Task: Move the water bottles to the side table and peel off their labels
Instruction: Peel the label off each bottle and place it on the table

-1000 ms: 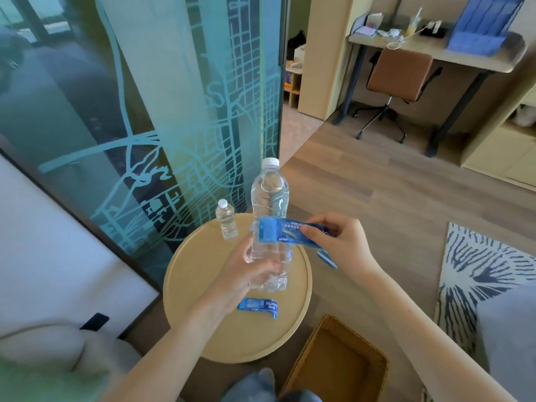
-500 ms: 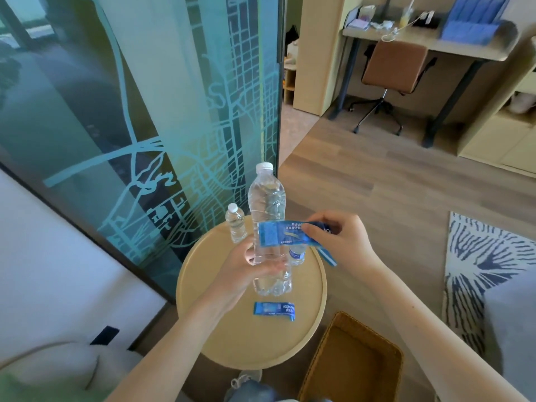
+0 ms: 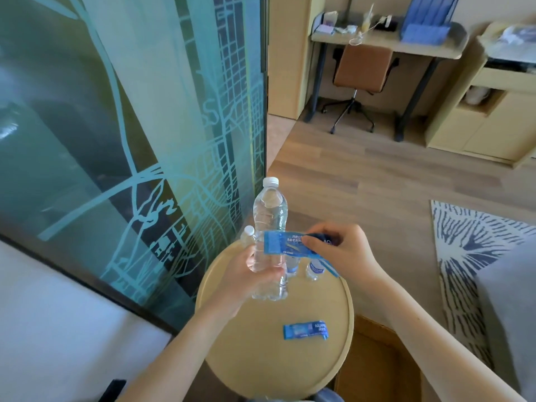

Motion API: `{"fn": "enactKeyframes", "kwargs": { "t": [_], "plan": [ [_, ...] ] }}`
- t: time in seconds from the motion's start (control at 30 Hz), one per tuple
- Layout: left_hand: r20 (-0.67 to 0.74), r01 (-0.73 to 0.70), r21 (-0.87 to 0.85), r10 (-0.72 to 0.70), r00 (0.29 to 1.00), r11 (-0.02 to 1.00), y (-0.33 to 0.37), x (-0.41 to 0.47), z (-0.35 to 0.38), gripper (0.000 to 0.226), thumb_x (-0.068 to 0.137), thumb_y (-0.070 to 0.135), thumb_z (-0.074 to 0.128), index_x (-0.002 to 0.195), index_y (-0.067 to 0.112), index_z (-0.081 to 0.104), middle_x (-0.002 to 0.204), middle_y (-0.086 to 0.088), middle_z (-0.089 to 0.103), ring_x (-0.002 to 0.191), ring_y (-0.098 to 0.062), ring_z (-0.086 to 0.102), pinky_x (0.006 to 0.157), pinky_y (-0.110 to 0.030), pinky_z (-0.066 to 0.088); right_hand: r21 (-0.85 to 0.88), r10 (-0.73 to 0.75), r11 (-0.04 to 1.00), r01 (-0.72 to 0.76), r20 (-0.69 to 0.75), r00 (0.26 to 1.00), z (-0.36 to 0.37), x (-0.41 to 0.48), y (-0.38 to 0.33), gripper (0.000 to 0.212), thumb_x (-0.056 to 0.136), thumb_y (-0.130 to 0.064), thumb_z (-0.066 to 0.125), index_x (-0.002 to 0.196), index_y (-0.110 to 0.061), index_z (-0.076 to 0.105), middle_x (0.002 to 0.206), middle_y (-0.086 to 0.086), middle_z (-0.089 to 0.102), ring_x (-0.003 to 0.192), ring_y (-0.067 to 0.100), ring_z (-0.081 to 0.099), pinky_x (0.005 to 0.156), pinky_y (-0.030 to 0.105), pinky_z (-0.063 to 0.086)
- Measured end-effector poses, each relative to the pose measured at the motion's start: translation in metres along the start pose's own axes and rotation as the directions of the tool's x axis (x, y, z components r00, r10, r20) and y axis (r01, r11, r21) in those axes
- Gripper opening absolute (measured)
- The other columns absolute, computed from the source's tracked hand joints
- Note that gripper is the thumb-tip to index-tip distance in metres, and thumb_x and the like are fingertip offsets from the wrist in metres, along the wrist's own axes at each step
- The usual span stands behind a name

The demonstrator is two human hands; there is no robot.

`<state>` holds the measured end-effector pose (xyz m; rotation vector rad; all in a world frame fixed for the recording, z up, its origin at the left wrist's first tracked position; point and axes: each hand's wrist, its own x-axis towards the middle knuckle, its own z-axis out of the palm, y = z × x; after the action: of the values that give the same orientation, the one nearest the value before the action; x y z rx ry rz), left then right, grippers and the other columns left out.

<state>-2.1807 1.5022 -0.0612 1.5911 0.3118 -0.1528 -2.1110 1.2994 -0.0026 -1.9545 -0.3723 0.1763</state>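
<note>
My left hand point(image 3: 246, 277) grips a tall clear water bottle point(image 3: 269, 216) with a white cap, held upright above the round wooden side table point(image 3: 220, 338). A blue label point(image 3: 285, 243) hangs partly peeled from the bottle, and my right hand point(image 3: 339, 250) pinches its free end to the right of the bottle. A peeled, flattened blue label point(image 3: 304, 330) lies on the table near the front. A small bare bottle point(image 3: 249, 235) stands behind the tall one. Two small bottles point(image 3: 314, 268) still wearing labels stand under my right hand, partly hidden.
A frosted glass partition point(image 3: 145, 140) with a map pattern stands close on the left. A wicker basket point(image 3: 374, 364) sits on the floor right of the table. A patterned rug point(image 3: 475, 248) lies at right; a desk and brown chair point(image 3: 362, 71) stand far back.
The view has shifted, so the table sits lower and more to the right. Two small labelled bottles now show under my right hand. Both hands keep their hold on bottle and label.
</note>
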Motion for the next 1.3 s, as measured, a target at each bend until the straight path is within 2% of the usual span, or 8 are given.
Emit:
{"fn": "enactKeyframes", "kwargs": {
  "t": [0.13, 0.27, 0.5, 0.63, 0.8, 1.03, 1.23, 1.3],
  "plan": [
    [-0.021, 0.013, 0.02, -0.012, 1.0, 1.0, -0.006, 0.002, -0.002, 0.041, 0.069, 0.029, 0.083, 0.107, 0.025, 0.07, 0.102, 0.004, 0.076, 0.108, -0.019, 0.069, 0.091, -0.04, 0.056, 0.003, 0.008, 1.0, -0.008, 0.007, 1.0, 0.007, -0.003, -0.002, 0.01, 0.086, -0.012, 0.077, 0.077, -0.016, 0.077, 0.073, 0.002, 0.072, 0.072, 0.028, 0.066, 0.06, 0.025, 0.05],
    [-0.088, 0.039, 0.002, -0.039, 0.995, 0.999, -0.01, 0.0, 0.003, 0.053, 0.065, 0.027, 0.082, 0.116, 0.017, 0.067, 0.099, 0.006, 0.076, 0.104, -0.018, 0.07, 0.089, -0.035, 0.056, 0.063, 0.018, 0.998, -0.018, 0.008, 1.0, 0.003, -0.009, 0.0, 0.012, 0.087, -0.013, 0.077, 0.077, -0.019, 0.077, 0.075, 0.002, 0.074, 0.07, 0.026, 0.067, 0.061, 0.034, 0.054],
    [-0.141, 0.088, -0.056, -0.095, 0.985, 0.995, -0.027, -0.001, -0.001, 0.046, 0.062, 0.026, 0.083, 0.106, 0.027, 0.069, 0.1, 0.008, 0.077, 0.096, -0.011, 0.072, 0.079, -0.03, 0.055, 0.097, 0.059, 0.993, -0.06, 0.012, 0.998, -0.011, -0.009, 0.021, 0.02, 0.088, -0.011, 0.075, 0.075, -0.025, 0.075, 0.073, -0.004, 0.073, 0.062, 0.007, 0.064, 0.058, 0.017, 0.049],
    [-0.151, 0.087, 0.012, -0.084, 0.985, 0.996, -0.03, 0.0, -0.003, 0.051, 0.06, 0.026, 0.081, 0.108, 0.03, 0.065, 0.098, 0.014, 0.074, 0.092, 0.0, 0.069, 0.067, -0.014, 0.049, 0.133, 0.137, 0.981, -0.142, 0.043, 0.99, -0.006, -0.013, 0.049, 0.017, 0.088, -0.009, 0.076, 0.076, -0.021, 0.076, 0.078, 0.002, 0.074, 0.069, 0.015, 0.065, 0.065, 0.03, 0.053],
    [-0.156, 0.064, 0.073, -0.052, 0.986, 0.995, -0.047, 0.011, 0.001, 0.066, 0.059, 0.019, 0.091, 0.116, 0.029, 0.06, 0.1, 0.02, 0.072, 0.091, 0.007, 0.067, 0.068, -0.01, 0.048, 0.049, 0.216, 0.974, -0.222, 0.108, 0.97, 0.01, -0.012, 0.093, 0.009, 0.088, -0.01, 0.076, 0.08, -0.015, 0.076, 0.077, 0.004, 0.071, 0.066, 0.01, 0.061, 0.064, 0.022, 0.049],
    [-0.204, 0.126, 0.07, -0.109, 0.973, 0.99, -0.111, 0.042, 0.007, 0.08, 0.051, 0.018, 0.093, 0.12, 0.032, 0.056, 0.107, 0.015, 0.072, 0.101, 0.0, 0.068, 0.086, -0.023, 0.051, -0.037, 0.339, 0.94, -0.339, 0.212, 0.917, 0.049, -0.02, 0.18, 0.006, 0.089, -0.007, 0.075, 0.086, -0.012, 0.072, 0.086, 0.009, 0.072, 0.069, 0.003, 0.06, 0.066, 0.016, 0.048],
    [-0.205, 0.215, 0.062, -0.199, 0.958, 0.975, -0.182, 0.076, 0.01, 0.039, 0.061, 0.0, 0.091, 0.09, 0.019, 0.074, 0.09, 0.004, 0.078, 0.083, -0.005, 0.073, 0.071, -0.017, 0.054, -0.069, 0.428, 0.902, -0.426, 0.261, 0.865, 0.097, -0.03, 0.266, 0.007, 0.089, -0.012, 0.075, 0.086, -0.018, 0.072, 0.084, 0.006, 0.07, 0.073, 0.013, 0.059, 0.064, 0.021, 0.045],
    [-0.221, 0.221, 0.089, -0.197, 0.955, 0.971, -0.202, 0.087, 0.01, 0.03, 0.062, 0.0, 0.088, 0.083, 0.015, 0.074, 0.085, -0.002, 0.078, 0.082, -0.016, 0.074, 0.071, -0.031, 0.06, -0.086, 0.448, 0.893, -0.442, 0.272, 0.852, 0.111, -0.032, 0.29, 0.009, 0.088, -0.016, 0.076, 0.084, -0.023, 0.072, 0.084, 0.006, 0.071, 0.073, 0.015, 0.059, 0.063, 0.02, 0.043]
  ]
}}
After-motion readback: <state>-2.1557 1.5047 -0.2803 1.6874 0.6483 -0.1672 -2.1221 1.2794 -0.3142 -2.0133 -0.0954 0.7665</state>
